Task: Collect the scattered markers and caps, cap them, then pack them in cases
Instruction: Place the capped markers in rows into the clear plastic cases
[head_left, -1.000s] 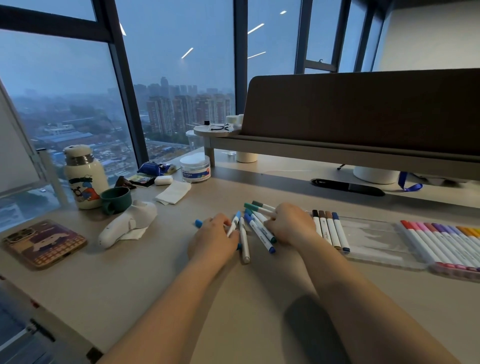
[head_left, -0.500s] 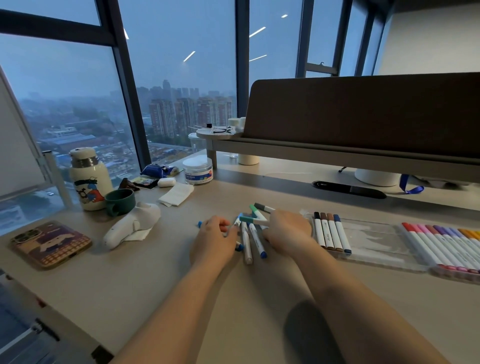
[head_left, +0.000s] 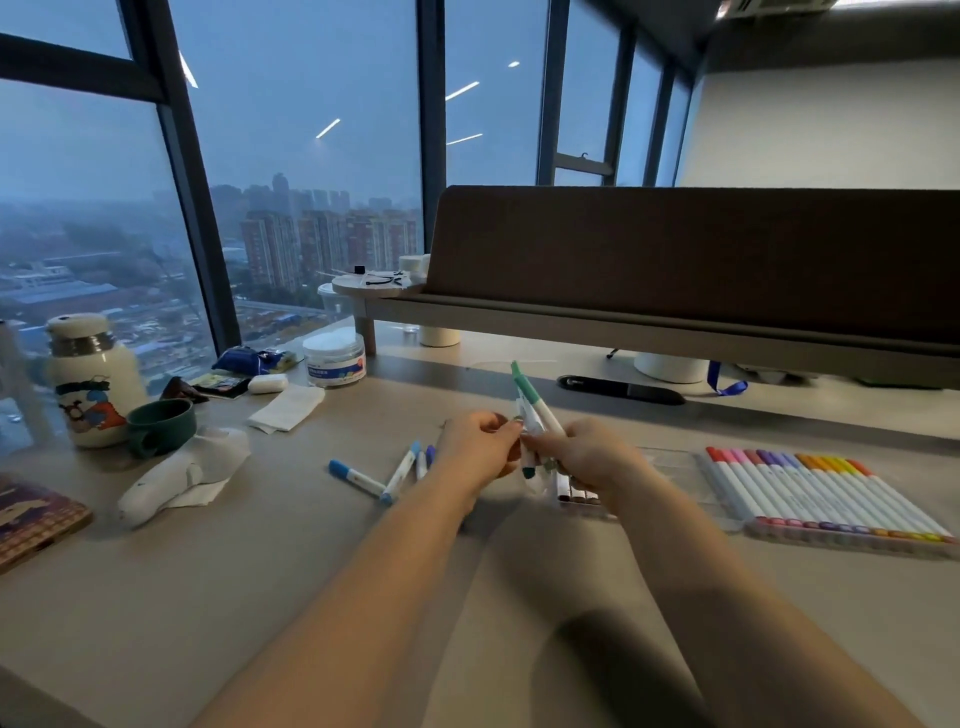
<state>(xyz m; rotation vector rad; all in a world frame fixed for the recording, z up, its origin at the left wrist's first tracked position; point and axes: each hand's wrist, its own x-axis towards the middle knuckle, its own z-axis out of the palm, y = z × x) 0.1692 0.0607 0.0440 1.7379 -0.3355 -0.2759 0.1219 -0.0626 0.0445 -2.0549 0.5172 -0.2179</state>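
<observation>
My right hand (head_left: 587, 457) grips a small bunch of green-capped white markers (head_left: 532, 402), lifted off the desk and pointing up and away. My left hand (head_left: 480, 447) is raised beside it, its fingertips pinching at the bunch near the middle. Several blue-capped markers (head_left: 387, 475) lie loose on the desk left of my left hand. Behind my right hand is a clear case (head_left: 670, 467) with a few brown markers (head_left: 574, 493) at its left end. Further right, a second case (head_left: 852, 538) is filled with a row of coloured markers (head_left: 810, 483).
At the left stand a white bottle (head_left: 91, 382), a green mug (head_left: 161, 426), a white device on tissue (head_left: 176, 475) and a phone (head_left: 36, 517). A round tub (head_left: 334, 358) and a folded tissue (head_left: 287, 408) lie behind. A monitor shelf (head_left: 623, 332) spans the back; a black pen (head_left: 621, 389) lies under it.
Both hands have risen off the desk. My right hand has picked up the green markers from the pile, and my left hand has come to them. The blue markers stay on the desk.
</observation>
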